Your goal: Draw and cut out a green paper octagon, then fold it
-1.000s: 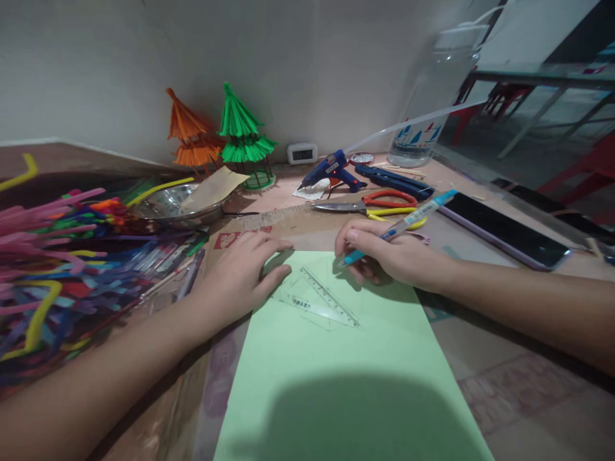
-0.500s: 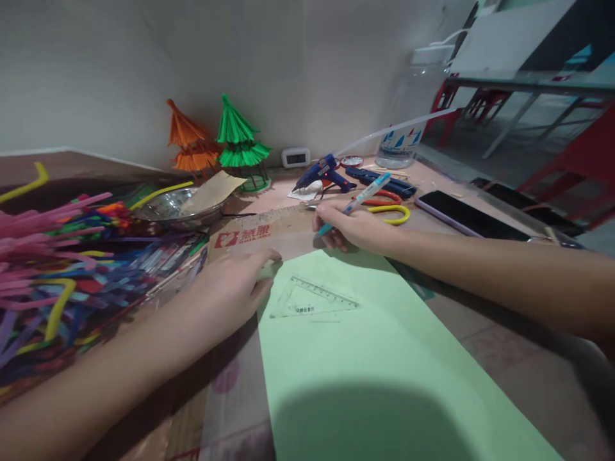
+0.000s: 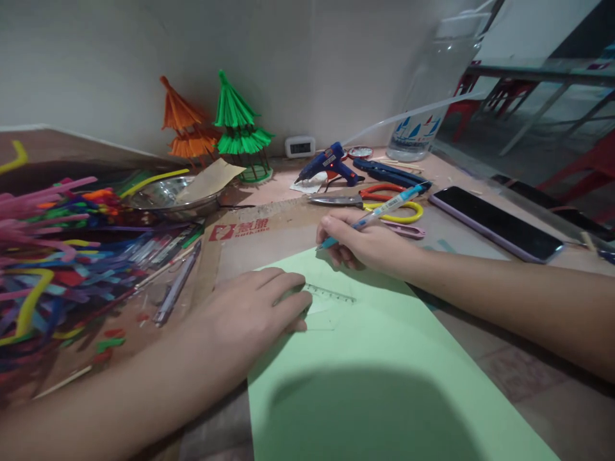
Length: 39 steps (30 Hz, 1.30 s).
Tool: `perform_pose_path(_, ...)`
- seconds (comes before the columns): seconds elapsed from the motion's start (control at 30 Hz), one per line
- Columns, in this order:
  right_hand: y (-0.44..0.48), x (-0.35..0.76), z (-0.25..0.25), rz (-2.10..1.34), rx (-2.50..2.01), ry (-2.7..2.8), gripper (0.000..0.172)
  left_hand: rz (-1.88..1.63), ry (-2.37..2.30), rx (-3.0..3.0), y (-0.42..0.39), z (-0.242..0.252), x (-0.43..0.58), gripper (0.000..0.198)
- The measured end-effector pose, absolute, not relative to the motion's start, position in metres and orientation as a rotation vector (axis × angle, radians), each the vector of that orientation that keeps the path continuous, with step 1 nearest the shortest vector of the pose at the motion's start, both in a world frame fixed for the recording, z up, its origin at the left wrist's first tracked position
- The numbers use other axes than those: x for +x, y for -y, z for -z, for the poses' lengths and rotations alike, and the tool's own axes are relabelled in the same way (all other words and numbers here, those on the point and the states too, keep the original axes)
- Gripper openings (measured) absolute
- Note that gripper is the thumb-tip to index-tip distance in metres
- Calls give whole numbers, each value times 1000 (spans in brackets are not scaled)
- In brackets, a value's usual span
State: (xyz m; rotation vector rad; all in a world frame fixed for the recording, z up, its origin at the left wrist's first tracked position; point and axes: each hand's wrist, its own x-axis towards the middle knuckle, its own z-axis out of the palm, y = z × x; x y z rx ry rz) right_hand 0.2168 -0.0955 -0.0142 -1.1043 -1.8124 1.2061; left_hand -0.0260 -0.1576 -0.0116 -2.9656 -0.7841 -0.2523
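Observation:
A light green paper sheet [image 3: 375, 365] lies on the table in front of me. On its upper part rests a clear plastic triangle ruler [image 3: 327, 304]. My left hand [image 3: 250, 314] lies flat over the ruler's left part, fingers stretched out and pressing down. My right hand [image 3: 369, 246] is closed on a blue pen [image 3: 379, 211], its tip near the sheet's top edge, just above the ruler.
A pile of coloured pipe cleaners [image 3: 52, 250] fills the left. A metal bowl [image 3: 168, 198], orange [image 3: 185, 125] and green [image 3: 240, 128] paper trees, a glue gun [image 3: 327, 163], scissors [image 3: 384, 202], a phone [image 3: 494, 221] and a plastic bottle [image 3: 423, 109] stand behind the sheet.
My left hand has slid from the paper's left edge onto the ruler, covering its left part. The right hand with the pen came back a little toward the paper's top edge.

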Motion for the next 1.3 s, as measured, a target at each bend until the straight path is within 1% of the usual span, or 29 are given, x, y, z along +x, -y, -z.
perform_pose_path(0.1, 96, 218, 13, -1198, -1105, 1837, 37, 353, 756, -2995, 148, 18, -33, 40)
perform_pose_path(0.17, 96, 218, 13, -1188, -1111, 1849, 37, 396, 738, -2985, 144, 19, -36, 46)
perform_pose_path(0.27, 95, 219, 14, -1175, -1111, 1867, 38, 382, 732, -2964, 145, 20, -37, 45)
perform_pose_path(0.4, 95, 219, 15, -1185, -1111, 1872, 38, 378, 791, -2962, 149, 24, -41, 36)
perform_pose_path(0.57, 96, 218, 12, -1226, -1087, 1851, 38, 534, 840, -2974, 145, 28, -42, 27)
perform_pose_path(0.73, 96, 218, 11, -1206, -1096, 1847, 36, 562, 837, -2940, 141, 27, -37, 28)
perform_pose_path(1.0, 96, 217, 12, -1171, -1094, 1896, 36, 450, 806, -2976, 143, 30, -42, 24)
perform_pose_path(1.3, 98, 220, 13, -1070, -1097, 1961, 37, 423, 829, -2966, 148, 30, -45, 38)
